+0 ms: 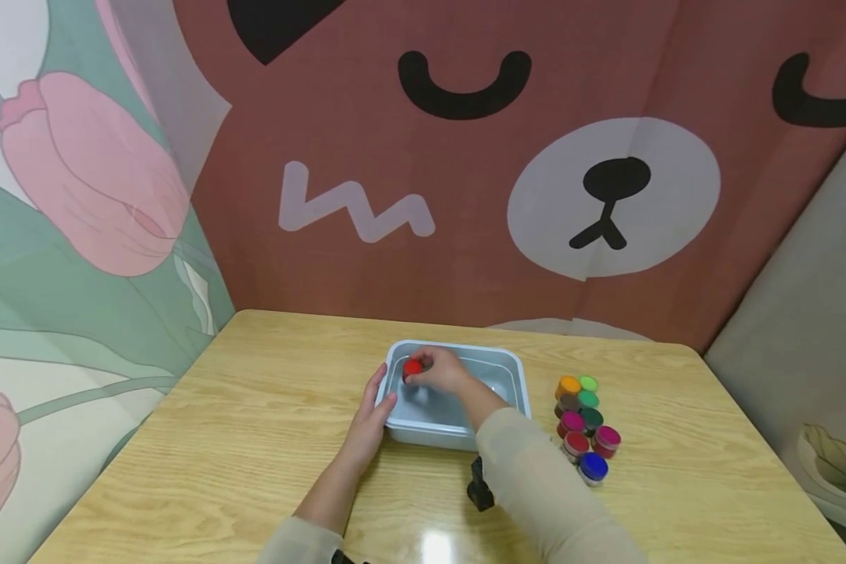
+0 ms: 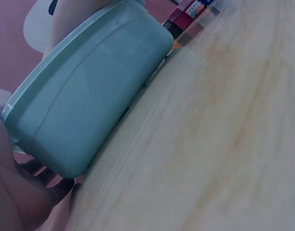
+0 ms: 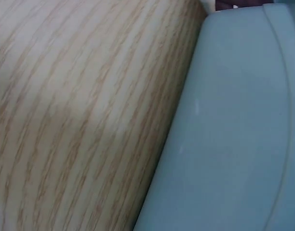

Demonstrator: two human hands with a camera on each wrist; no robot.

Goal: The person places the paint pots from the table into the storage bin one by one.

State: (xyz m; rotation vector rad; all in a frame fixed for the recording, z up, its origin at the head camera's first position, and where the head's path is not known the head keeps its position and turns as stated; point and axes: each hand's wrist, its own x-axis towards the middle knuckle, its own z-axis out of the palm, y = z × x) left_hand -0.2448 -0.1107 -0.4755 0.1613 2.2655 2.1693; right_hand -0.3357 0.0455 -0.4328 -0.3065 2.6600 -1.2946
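A light blue plastic tray (image 1: 432, 436) stands on the wooden table in the head view. My left hand (image 1: 368, 427) grips its left end, thumb by the rim and fingers along the outside. In the left wrist view the fingers of that hand (image 2: 24, 192) curl around the corner of the tray (image 2: 97, 86). Reaching over the tray's near side, my right hand (image 1: 442, 371) pinches a small jar with a red lid (image 1: 412, 367) inside, near the left wall. The right wrist view shows only the tray's outer wall (image 3: 234, 120) and the table; the right hand is out of that view.
Right of the tray stand several small jars with coloured lids, among them an orange one (image 1: 569, 385), a magenta one (image 1: 608, 437) and a blue one (image 1: 594, 467). A printed curtain (image 1: 366, 274) hangs behind the table (image 1: 268, 407). A black device (image 1: 480, 489) sits by the right sleeve.
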